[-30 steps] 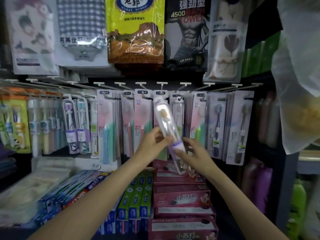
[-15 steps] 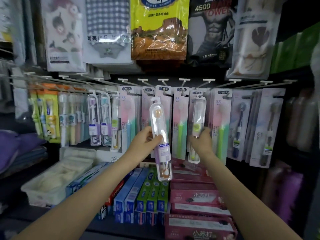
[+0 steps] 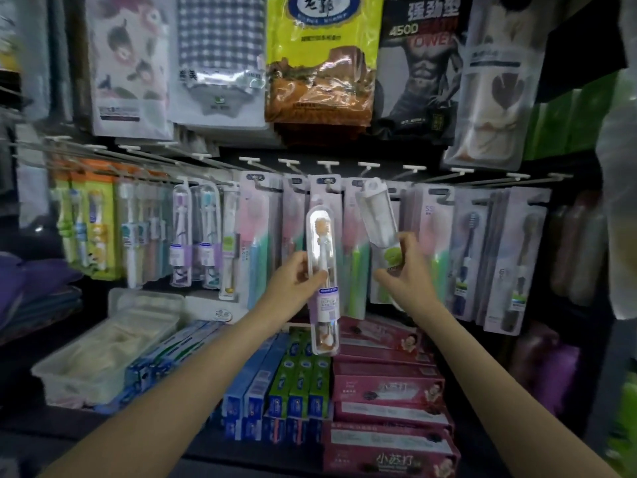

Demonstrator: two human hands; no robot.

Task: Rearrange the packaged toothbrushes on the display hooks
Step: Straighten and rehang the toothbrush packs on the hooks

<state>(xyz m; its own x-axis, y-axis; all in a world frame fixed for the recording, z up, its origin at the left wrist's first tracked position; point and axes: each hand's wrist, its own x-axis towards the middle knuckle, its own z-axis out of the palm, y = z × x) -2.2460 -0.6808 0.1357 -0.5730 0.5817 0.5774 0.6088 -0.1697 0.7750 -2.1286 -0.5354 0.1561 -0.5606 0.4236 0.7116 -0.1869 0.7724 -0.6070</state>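
My left hand grips a clear toothbrush pack with a purple label, held upright in front of the display. My right hand pinches a second clear pack with a green label near its lower part; this pack tilts left at the top, just below the hooks. A row of white-tipped display hooks runs across the rack, with pink-and-green carded toothbrushes hanging behind both packs. More clear packs hang at the left.
Dark-brush cards hang at the right. Towel and cloth bags hang above the hooks. Below are toothpaste boxes, pink boxes and a white plastic bin. A plastic bag hangs at the right edge.
My right hand let go of the purple-label pack, reached to the green-label pack on its hook and now holds it tilted off the hook. My left hand kept the purple-label pack upright.
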